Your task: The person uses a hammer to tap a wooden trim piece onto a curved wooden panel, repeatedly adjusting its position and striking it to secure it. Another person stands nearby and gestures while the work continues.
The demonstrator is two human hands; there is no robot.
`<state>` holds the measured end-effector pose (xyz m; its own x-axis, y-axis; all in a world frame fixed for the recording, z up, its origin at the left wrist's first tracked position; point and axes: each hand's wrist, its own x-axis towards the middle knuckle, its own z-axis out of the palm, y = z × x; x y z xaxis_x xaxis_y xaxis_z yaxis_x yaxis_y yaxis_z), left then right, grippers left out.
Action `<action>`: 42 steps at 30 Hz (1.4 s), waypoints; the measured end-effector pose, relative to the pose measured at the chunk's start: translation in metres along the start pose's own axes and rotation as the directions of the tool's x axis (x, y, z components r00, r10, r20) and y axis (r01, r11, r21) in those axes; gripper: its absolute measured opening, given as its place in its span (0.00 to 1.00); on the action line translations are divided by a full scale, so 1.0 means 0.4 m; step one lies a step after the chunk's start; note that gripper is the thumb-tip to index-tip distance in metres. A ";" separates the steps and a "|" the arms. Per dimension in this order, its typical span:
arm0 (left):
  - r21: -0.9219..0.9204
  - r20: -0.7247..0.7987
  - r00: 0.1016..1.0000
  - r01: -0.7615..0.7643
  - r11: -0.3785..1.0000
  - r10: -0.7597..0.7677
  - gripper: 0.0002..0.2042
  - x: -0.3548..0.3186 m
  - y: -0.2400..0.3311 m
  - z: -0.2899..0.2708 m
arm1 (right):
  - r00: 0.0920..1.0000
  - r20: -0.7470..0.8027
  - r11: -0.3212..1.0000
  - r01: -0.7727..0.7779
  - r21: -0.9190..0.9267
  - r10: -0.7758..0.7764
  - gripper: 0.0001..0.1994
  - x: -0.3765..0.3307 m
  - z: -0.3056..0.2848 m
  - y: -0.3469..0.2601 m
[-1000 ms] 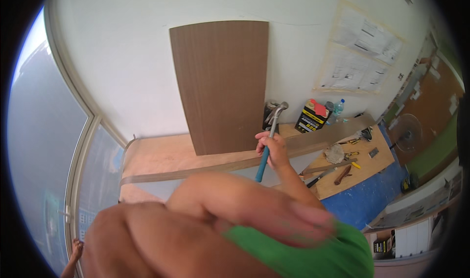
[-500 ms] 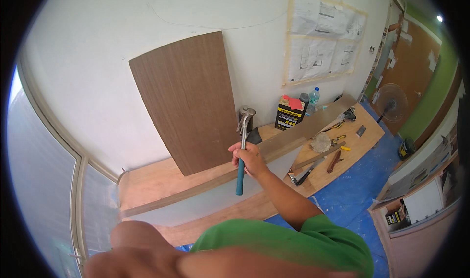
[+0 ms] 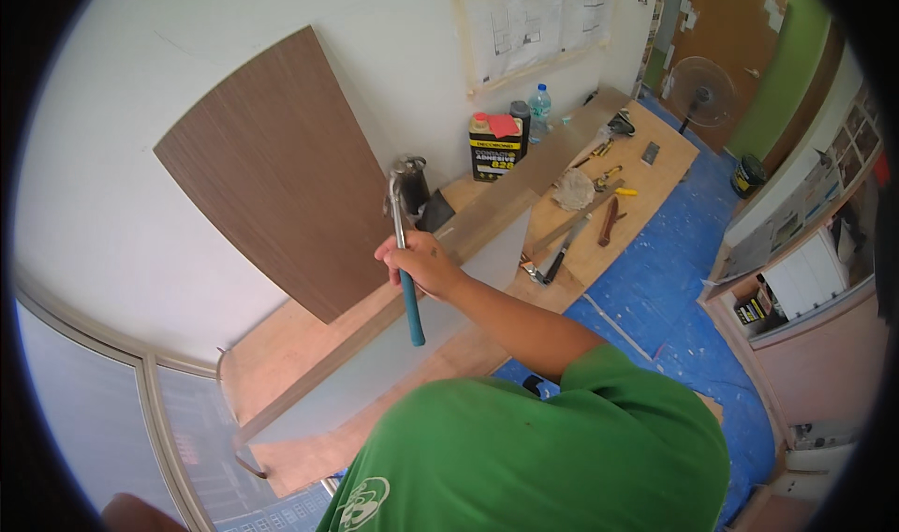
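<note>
My right hand (image 3: 426, 262) is closed around a hammer (image 3: 412, 312) with a metal shaft and a teal grip. Its head points up and away from me, while the grip's end hangs below my fist. The hammer is over a long board (image 3: 361, 340) set on edge along the workbench. Beyond it, a brown wood-grain panel (image 3: 281, 176) leans against the wall. Only a blurred patch of skin, apparently my left hand (image 3: 140, 515), shows at the lower left rim; its fingers cannot be made out.
A black-and-yellow adhesive can (image 3: 494, 148), a water bottle (image 3: 540, 110) and a dark can (image 3: 412, 184) stand along the wall. Several hand tools lie on the bench (image 3: 585, 251) at right. Blue sheeting (image 3: 646, 288) covers the floor; a fan (image 3: 700, 92) stands farther back.
The view has shifted, so the bench and panel sit farther left and are turned. My left arm has withdrawn from the lower foreground toward the left rim. My right hand still grips the hammer.
</note>
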<state>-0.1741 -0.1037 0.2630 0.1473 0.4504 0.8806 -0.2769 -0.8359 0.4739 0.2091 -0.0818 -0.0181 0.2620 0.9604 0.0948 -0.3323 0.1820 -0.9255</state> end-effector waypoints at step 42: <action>0.342 -0.026 0.951 0.298 0.891 -0.308 0.11 -0.130 -0.123 -0.054 | 1.000 -0.010 0.999 0.022 -0.029 -0.022 0.13 0.001 0.011 -0.011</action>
<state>-0.1887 -0.0790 0.1940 0.2003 0.6940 0.6915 0.1223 -0.7180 0.6852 0.2066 -0.0811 -0.0124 0.2787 0.9539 0.1118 -0.3000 0.1970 -0.9334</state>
